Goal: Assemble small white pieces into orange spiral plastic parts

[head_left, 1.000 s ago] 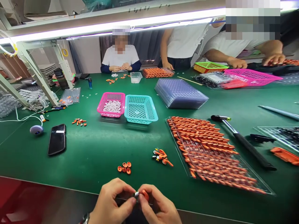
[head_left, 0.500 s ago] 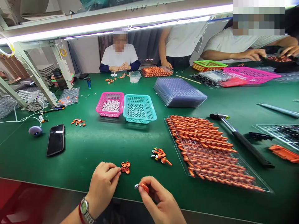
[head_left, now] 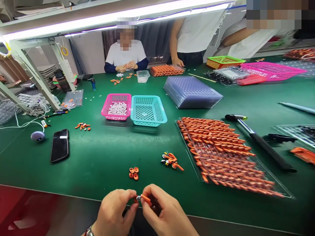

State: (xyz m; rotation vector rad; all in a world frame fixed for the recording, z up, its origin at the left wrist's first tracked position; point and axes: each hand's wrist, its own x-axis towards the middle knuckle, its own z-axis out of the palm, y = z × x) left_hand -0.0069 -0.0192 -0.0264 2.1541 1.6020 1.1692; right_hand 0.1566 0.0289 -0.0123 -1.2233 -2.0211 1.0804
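Near the table's front edge, my left hand [head_left: 116,211] pinches a small orange cap [head_left: 136,198]. Against it, my right hand [head_left: 163,208] grips an orange stemmed piece [head_left: 146,199] with a white-grey part at its tip; the two pieces meet between my fingertips. Just beyond my hands lies a cluster of small round orange caps [head_left: 134,173] on the green table. A small pile of orange stemmed pieces [head_left: 172,161] with white and black bits rests to the right of them.
Trays of orange pieces [head_left: 221,154] and a hammer [head_left: 261,142] lie at right. A pink basket [head_left: 104,113] of white pieces adjoins a turquoise basket [head_left: 161,119]; clear trays [head_left: 194,93] are stacked behind. A phone [head_left: 60,146] lies left. People work across the table [head_left: 110,147].
My left hand has left the cap cluster with one cap and moved right and nearer, to meet the piece in my right hand. The camera view has shifted slightly.
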